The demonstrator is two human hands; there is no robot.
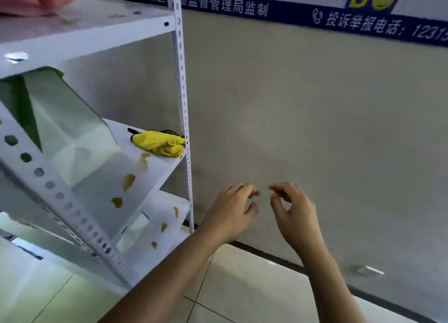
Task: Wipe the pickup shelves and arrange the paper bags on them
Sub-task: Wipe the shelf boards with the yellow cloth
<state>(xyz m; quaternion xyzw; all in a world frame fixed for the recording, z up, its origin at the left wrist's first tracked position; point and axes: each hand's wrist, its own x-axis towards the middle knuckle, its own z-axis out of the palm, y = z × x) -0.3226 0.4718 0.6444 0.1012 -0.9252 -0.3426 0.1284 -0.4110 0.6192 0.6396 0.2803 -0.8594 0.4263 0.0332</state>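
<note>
Head view: left hand (230, 213) and right hand (294, 211) hover empty, fingers loosely curled, beside the white perforated-metal shelves (155, 167). A crumpled yellow cloth (160, 142) and pale-green paper bag (68, 126) sit on the stained middle shelf.

- You face a plain beige wall (303, 128).
- Across its top you see a dark blue printed banner (266, 10) with white characters.
- Below you lies a pale glossy tiled floor (242, 286).
</note>
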